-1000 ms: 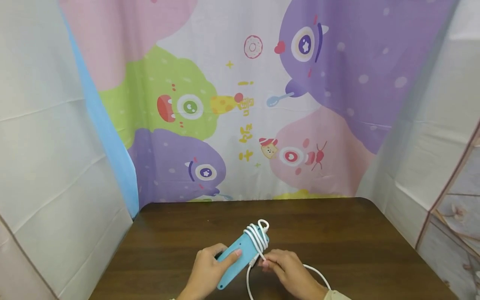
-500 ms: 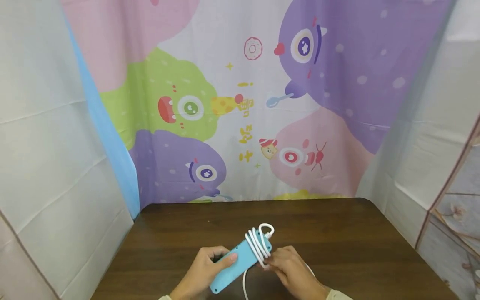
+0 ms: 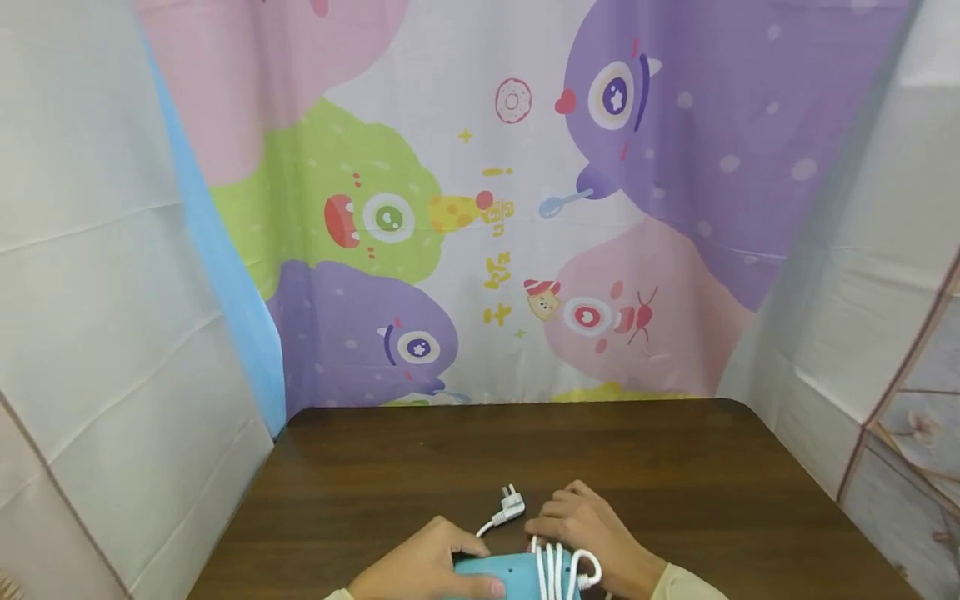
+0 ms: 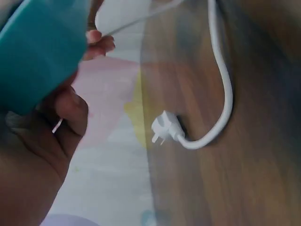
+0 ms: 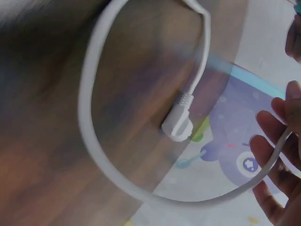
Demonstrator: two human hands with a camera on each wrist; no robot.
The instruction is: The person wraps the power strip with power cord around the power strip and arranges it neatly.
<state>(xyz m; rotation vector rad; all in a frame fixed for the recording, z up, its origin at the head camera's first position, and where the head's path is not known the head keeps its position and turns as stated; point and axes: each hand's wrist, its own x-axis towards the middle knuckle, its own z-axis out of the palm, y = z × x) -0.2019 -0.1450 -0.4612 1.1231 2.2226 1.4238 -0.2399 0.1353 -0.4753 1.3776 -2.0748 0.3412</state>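
Note:
My left hand (image 3: 431, 562) grips a light blue power strip (image 3: 491, 568) low in the head view, thumb across its flat face. White cord (image 3: 551, 571) is wound several times round the strip's right end. At that end my right hand (image 3: 596, 533) holds the cord's loose length. The right wrist view shows this cord (image 5: 89, 117) running in a wide loop into the fingers of the right hand (image 5: 282, 127). A white plug (image 3: 512, 504) on the cord's free end lies on the table beyond the strip. The strip's lower part is cut off by the head view's bottom edge.
A dark brown wooden table (image 3: 360, 467) lies under the hands. Behind it hangs a curtain (image 3: 487, 350) printed with cartoon monsters. Pale cloth walls (image 3: 135, 333) enclose the left and right sides.
The power strip has come down towards the table's near edge and turned more level, still in the left hand. The plug has come into view beyond it. The right hand remains by the wound end.

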